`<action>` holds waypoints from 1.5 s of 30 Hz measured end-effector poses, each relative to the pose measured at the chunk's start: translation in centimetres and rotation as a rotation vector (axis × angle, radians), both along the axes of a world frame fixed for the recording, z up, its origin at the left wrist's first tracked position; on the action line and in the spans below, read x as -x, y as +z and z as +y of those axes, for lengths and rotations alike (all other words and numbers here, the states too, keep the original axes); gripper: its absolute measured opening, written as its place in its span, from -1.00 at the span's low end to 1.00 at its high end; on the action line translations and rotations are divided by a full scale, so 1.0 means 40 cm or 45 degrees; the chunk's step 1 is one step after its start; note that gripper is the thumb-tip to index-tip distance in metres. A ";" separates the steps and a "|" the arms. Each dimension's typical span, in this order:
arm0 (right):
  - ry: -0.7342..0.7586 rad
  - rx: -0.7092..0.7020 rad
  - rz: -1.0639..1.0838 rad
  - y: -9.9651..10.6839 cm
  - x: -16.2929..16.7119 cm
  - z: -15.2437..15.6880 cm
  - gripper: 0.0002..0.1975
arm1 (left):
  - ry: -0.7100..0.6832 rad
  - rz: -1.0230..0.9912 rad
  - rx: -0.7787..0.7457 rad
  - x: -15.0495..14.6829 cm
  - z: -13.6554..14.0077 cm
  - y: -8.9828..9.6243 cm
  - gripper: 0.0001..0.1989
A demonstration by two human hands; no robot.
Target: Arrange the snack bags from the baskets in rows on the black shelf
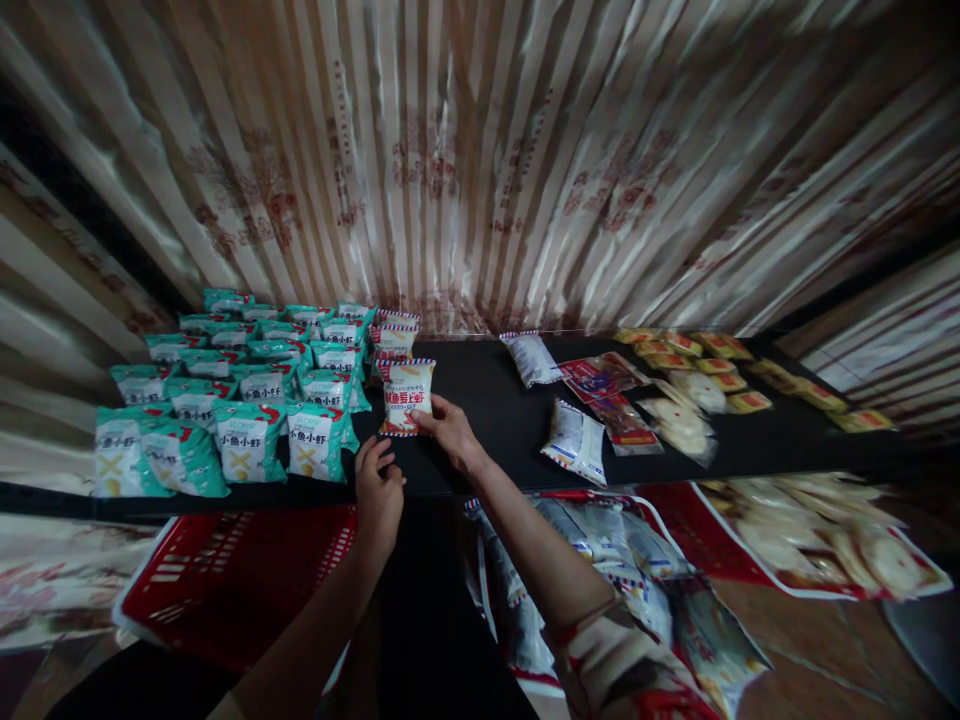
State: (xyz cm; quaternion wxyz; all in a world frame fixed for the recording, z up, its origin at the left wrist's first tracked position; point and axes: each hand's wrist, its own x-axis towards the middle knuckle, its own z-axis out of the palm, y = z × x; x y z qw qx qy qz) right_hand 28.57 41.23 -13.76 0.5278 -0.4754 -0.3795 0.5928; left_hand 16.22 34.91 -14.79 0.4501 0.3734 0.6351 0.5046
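Head | right hand (455, 440) outstretched, grip pinching snack packet (406, 388) | left hand (379, 498) near, grip unclenched, half-curled

Behind a long, flat, black table (484, 395), a shiny curtain (450, 120) with beige and brown stripes hangs in many vertical folds, and it carries reddish-brown printed pictures and small columns of characters. At the lower right, a brown tiled floor (795, 670) is visible. The light is rather dim, and the upper right corner is very dark.
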 end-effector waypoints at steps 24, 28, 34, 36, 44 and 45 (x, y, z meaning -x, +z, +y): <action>-0.068 -0.174 -0.498 -0.089 0.036 0.104 -0.53 | -0.093 0.042 -0.110 0.005 0.081 -0.036 -0.54; -0.068 -0.151 -0.569 -0.091 0.036 0.108 -0.59 | -0.090 0.044 -0.117 0.002 0.085 -0.050 -0.54; -0.102 -0.135 -0.640 -0.085 0.038 0.109 -0.59 | -0.097 0.062 -0.109 0.000 0.093 -0.050 -0.54; -0.106 -0.138 -0.655 -0.083 0.039 0.108 -0.60 | -0.103 0.052 -0.110 0.000 0.094 -0.049 -0.53; -0.107 -0.128 -0.704 -0.075 0.039 0.101 -0.62 | -0.095 0.020 -0.081 0.005 0.099 -0.056 -0.53; -0.112 -0.126 -0.713 -0.074 0.039 0.099 -0.61 | -0.097 0.014 -0.079 0.006 0.099 -0.057 -0.53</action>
